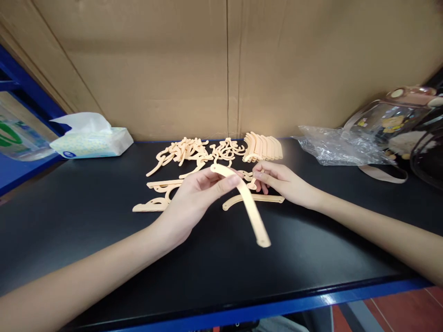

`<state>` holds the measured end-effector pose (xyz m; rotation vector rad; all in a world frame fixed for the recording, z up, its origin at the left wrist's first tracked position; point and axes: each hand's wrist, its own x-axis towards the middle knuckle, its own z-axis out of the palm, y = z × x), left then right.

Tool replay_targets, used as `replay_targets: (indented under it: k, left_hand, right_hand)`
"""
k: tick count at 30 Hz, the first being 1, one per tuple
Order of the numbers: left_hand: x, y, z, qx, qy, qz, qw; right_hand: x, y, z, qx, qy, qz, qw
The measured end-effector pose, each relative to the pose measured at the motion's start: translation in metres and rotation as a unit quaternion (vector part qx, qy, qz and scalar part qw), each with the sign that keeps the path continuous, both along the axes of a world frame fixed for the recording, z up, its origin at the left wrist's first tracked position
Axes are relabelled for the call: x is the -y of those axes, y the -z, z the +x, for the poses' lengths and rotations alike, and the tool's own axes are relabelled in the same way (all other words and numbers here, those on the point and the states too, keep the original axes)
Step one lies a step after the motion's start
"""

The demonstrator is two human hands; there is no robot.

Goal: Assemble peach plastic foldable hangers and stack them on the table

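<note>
My left hand [204, 193] pinches a curved, flat peach plastic hanger arm [251, 207] near its upper end, with the lower end hanging free above the table. Just to the right, my right hand [275, 180] has thumb and fingers closed on a small peach plastic piece [254, 180], partly hidden by the fingers. Below that hand lies a curved peach strip [256, 198]. Folded hanger pieces [152, 204] rest beside my left wrist. Behind the hands are a heap of peach hanger arms [187, 150], a pile of hooks [227, 148] and a row of stacked curved strips [265, 146].
A tissue pack [93, 142] stands at the back left. Crumpled clear plastic wrap [342, 145] and a transparent bag with a strap [394, 120] are at the right. A cardboard wall [155, 69] closes off the rear of the black table [207, 281], whose front edge is blue.
</note>
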<state>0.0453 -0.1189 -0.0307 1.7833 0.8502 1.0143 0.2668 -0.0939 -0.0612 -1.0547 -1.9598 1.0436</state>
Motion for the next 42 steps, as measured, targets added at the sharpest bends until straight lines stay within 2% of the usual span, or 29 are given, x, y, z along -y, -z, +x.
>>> replay_targets:
  k: [4,8,13,18,28,34,42]
  left_hand:
    - [-0.001,-0.001,-0.001,-0.037,-0.017,-0.004,0.999]
    - [0.003,0.002,-0.001,-0.15,-0.006,0.058,0.987]
    - [0.003,0.012,0.0,-0.287,0.0,0.176,0.942]
    - [0.0,0.016,0.0,-0.361,-0.006,0.254,0.897]
    - [0.002,0.015,0.0,-0.4,-0.01,0.272,0.875]
    - [0.001,0.017,0.0,-0.398,-0.016,0.278,0.874]
    - [0.0,0.019,-0.002,-0.384,0.002,0.321,0.866]
  right_hand:
    - [0.0,0.0,-0.001,-0.006,0.002,-0.008,1.0]
    - [0.002,-0.001,-0.001,-0.002,0.002,-0.018,1.0]
    - [0.003,-0.002,-0.002,-0.008,0.002,-0.018,1.0]
    - [0.0,-0.002,-0.002,-0.034,0.001,-0.019,0.999]
    - [0.0,-0.005,-0.003,-0.114,0.003,-0.095,0.989]
    - [-0.003,-0.003,0.001,-0.177,0.011,-0.138,0.974]
    - [-0.005,-0.004,0.004,-0.163,-0.036,-0.142,0.976]
